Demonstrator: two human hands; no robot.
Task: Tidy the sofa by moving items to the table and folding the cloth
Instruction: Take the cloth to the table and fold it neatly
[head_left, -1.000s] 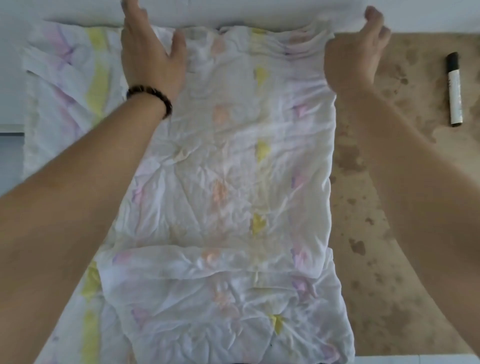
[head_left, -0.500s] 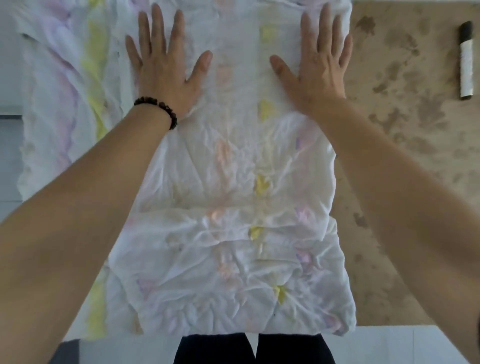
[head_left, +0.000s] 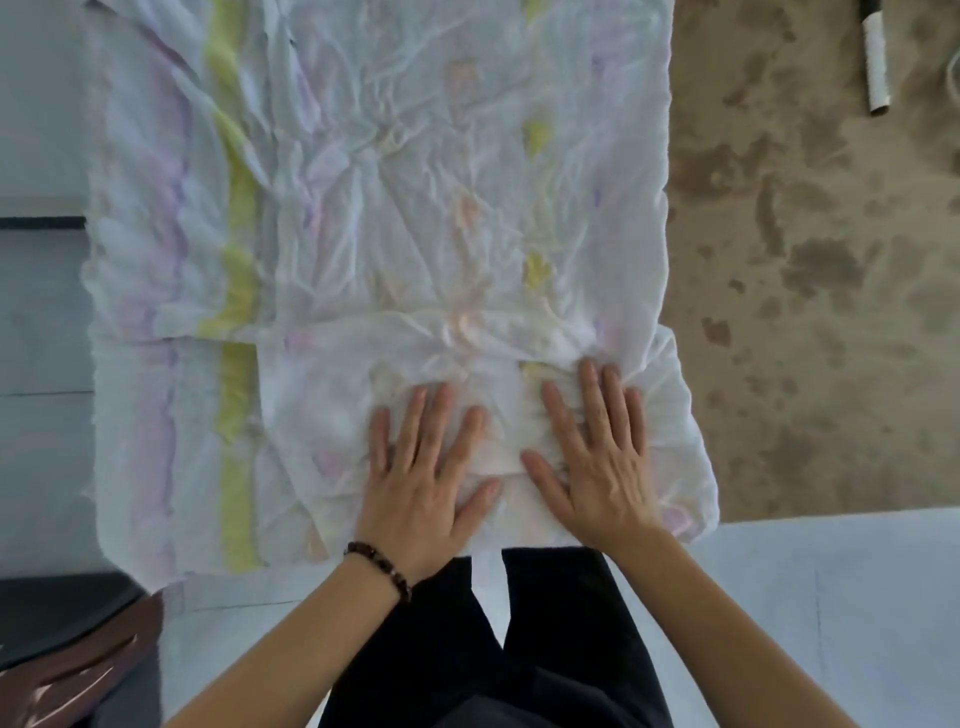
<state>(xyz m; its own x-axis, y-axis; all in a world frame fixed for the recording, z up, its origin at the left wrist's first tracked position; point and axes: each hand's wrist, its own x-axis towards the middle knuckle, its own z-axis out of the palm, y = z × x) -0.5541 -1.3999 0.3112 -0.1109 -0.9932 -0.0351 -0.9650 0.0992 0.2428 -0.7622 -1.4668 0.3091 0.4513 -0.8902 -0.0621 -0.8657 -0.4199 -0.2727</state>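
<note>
Mottled tabletop (head_left: 810, 270), crumpled cloth (head_left: 415, 208) (pastel-striped) — left hand (head_left: 421, 483), right hand (head_left: 597, 462) flat

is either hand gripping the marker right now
No, both the left hand and right hand lie flat, fingers spread, on the cloth; the marker lies apart on the table.

The cloth (head_left: 395, 218) lies spread over the left part of the tabletop (head_left: 810, 291), its near edge at the tabletop's front edge. Both hands rest flat on its near end, the left hand (head_left: 421, 483) just beside the right hand (head_left: 597, 462). A marker (head_left: 875, 62) lies at the far right, well apart from the cloth.
</note>
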